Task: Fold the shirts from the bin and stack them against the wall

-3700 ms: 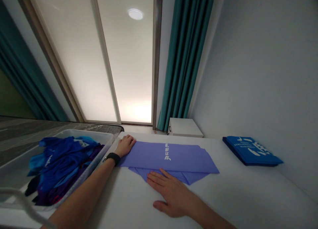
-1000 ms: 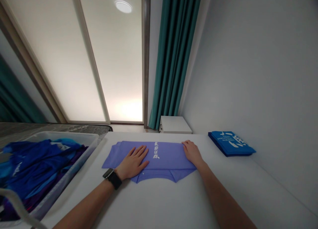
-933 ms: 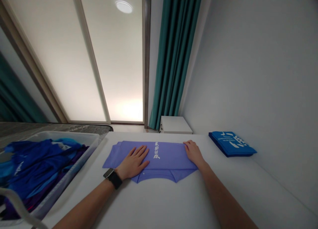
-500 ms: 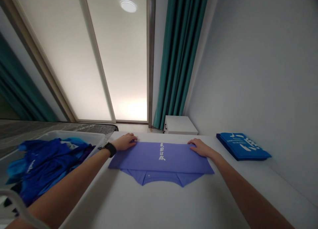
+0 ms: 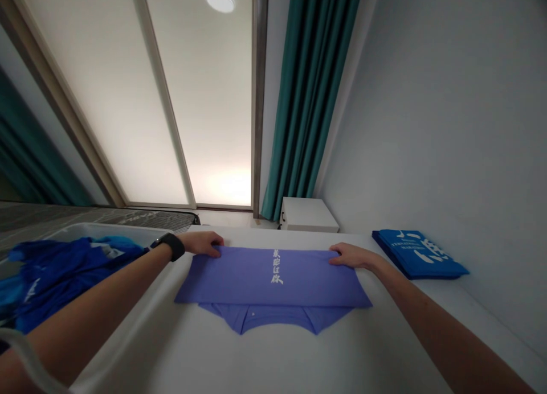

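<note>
A purple shirt (image 5: 256, 274) lies folded on the white table (image 5: 273, 362), white characters down its middle and its neckline showing below the folded layer. My left hand (image 5: 205, 243) pinches the shirt's far edge near the left corner, thumb on top of the cloth. At the far right corner, my right hand (image 5: 347, 255) grips the same edge between thumb and fingers. Both hands are closed on the fabric, and the fingertips behind the edge are partly hidden.
Folded blue clothing (image 5: 419, 254) with white print lies at the right by the wall. On the left, a white bin (image 5: 128, 231) holds crumpled blue clothes (image 5: 64, 274). A small white cabinet (image 5: 310, 214) stands beyond the table, before a green curtain (image 5: 310, 98).
Both hands have closed on the far edge, where they lay flatter before. The shirt has come slightly nearer and appears larger, and my left hand has shifted left.
</note>
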{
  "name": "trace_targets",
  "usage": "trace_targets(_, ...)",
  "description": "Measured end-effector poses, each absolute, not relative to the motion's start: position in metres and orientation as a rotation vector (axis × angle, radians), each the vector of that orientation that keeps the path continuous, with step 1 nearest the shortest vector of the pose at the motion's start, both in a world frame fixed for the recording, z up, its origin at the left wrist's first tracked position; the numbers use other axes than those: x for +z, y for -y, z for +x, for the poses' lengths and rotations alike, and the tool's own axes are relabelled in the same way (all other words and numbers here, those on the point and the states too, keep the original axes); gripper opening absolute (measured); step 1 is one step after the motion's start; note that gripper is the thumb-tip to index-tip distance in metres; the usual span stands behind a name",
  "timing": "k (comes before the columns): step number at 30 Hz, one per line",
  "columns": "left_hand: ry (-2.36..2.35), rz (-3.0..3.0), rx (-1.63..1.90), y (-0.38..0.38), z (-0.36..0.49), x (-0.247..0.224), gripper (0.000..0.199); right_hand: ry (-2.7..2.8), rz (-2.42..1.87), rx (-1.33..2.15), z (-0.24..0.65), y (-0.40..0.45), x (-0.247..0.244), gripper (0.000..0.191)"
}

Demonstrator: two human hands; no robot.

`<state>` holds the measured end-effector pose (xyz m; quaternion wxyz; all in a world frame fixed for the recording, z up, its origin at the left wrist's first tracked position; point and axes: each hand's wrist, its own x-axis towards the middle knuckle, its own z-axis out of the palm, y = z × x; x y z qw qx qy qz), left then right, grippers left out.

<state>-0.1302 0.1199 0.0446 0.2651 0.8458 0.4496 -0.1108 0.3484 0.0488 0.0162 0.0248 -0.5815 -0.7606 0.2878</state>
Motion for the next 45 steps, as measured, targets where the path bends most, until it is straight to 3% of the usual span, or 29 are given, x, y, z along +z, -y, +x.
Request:
trace_targets(10,-1.357,2.549,-0.291,-0.116,-0.121,0.054,0.014,2.316,-1.786,0.725,0.351,-0.053,0.035,0.016)
trace_targets(20,-1.772,2.847,0.617,-0.092,-0.111,0.086,0.02,2.002,-1.686,0.012,0.359,-0.055,0.071,0.024)
trace_targets(27,-1.703,2.858,0.259,-0.045,-0.111,0.022,0.019,2.119,-1.704,-0.068,0.344,-0.011,-0.015,0.031)
trace_targets(31,-1.66,2.868,0.261,-0.028,-0.116,0.005,0.02,2.12,-1.708,-0.046,0.343,0.011,-0.05,0.035)
trace_targets(40,-1.572,2.898,0.209,0.006,-0.123,0.023,0.015,2.227,-1.608,-0.26,0.339,0.047,-0.039,0.028)
trace_targets(42,-1.541,2.918,0.254,0.008,-0.12,0.027,0.021,2.259,-1.587,-0.322,0.33,0.053,-0.029,0.022)
trace_targets(45,-1.48,2.927,0.39,0.001,-0.106,0.024,0.031,2.28,-1.584,-0.337,0.31,0.048,-0.017,0.032)
